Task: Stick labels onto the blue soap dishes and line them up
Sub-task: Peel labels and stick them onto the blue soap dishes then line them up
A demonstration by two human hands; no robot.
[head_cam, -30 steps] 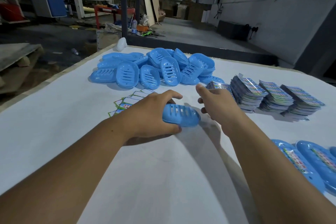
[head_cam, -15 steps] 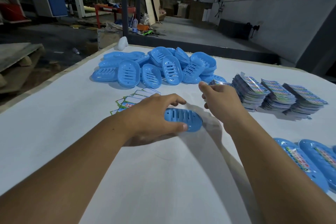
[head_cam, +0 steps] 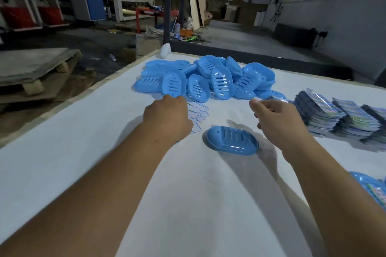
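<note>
One blue slotted soap dish (head_cam: 230, 141) lies upside down on the white table (head_cam: 188, 204) between my hands, touched by neither. My left hand (head_cam: 167, 117) reaches over a fan of small white label cards (head_cam: 198, 110), its fingertips hidden at the foot of the pile of blue soap dishes (head_cam: 208, 77). My right hand (head_cam: 275, 123) hovers right of the lone dish with its fingers curled and thumb against forefinger; I see nothing between them. Stacks of printed labels (head_cam: 334, 117) lie just beyond it.
Labelled blue dishes (head_cam: 369, 188) lie at the right edge of the table. A white object (head_cam: 165, 50) stands at the table's far left corner. Beyond the left edge are wooden pallets and the workshop floor.
My left hand let go of the lone soap dish and moved forward-left onto the label cards. The right hand drew slightly away to the right.
</note>
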